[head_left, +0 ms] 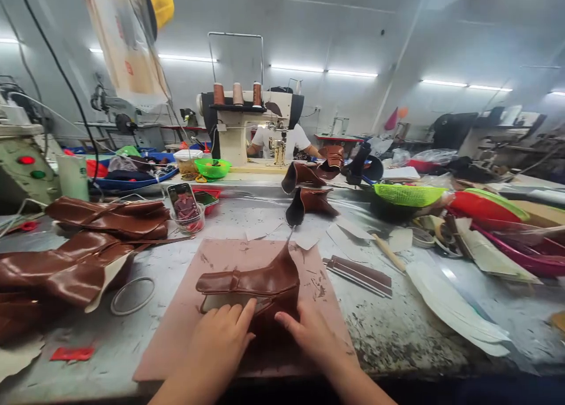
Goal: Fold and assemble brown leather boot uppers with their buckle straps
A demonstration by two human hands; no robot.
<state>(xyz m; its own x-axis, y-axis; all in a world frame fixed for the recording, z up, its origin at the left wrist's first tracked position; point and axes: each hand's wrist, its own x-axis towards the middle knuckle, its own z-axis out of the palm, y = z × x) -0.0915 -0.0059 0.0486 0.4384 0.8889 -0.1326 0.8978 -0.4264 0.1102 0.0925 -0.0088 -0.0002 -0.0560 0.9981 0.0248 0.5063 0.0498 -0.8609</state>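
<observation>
A brown leather boot upper (pixel 265 280) with a strap band and a pale lining lies on a pinkish mat (pixel 176 328) in front of me. My left hand (pixel 225 334) is at its near edge, fingers laid over the pale lining and thumb beside the leather. At the heel side my right hand (pixel 311 331) grips the same upper, with the thumb showing in front and some fingers hidden by the leather. The part between the hands is dark and hard to make out.
More brown boot uppers (pixel 79 269) are piled on the left, near a phone (pixel 184 205) and a roll of tape (pixel 132 296). Brown strips (pixel 359 275), a wooden-handled tool (pixel 388 252) and white sheets (pixel 450 305) lie right. A co-worker (pixel 302 139) sits behind a sewing machine (pixel 232 137).
</observation>
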